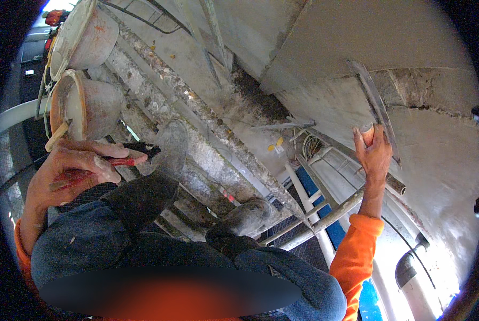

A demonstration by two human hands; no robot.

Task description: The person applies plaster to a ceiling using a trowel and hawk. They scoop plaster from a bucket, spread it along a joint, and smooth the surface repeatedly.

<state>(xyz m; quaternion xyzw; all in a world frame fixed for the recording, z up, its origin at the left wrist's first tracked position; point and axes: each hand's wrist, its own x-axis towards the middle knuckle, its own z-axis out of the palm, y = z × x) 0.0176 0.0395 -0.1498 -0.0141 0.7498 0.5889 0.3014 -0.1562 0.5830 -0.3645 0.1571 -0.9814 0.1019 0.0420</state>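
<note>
Plastering from the scaffold: both hands closed on tools.

I see my right hand [374, 152] raised against the rough grey plastered wall [442, 160], fingers wrapped tight round the pale wooden handle of a long flat steel trowel [376, 104] whose blade lies along the wall's curved ledge. My left hand [71, 168] rests over my blue denim knee, fingers curled shut round a thin red-handled tool [127, 160] with a dark tip. Two plaster-crusted round buckets [87, 104] sit at the far left edge of the mortar-spattered scaffold planks [196, 112], just beyond that hand.
</note>
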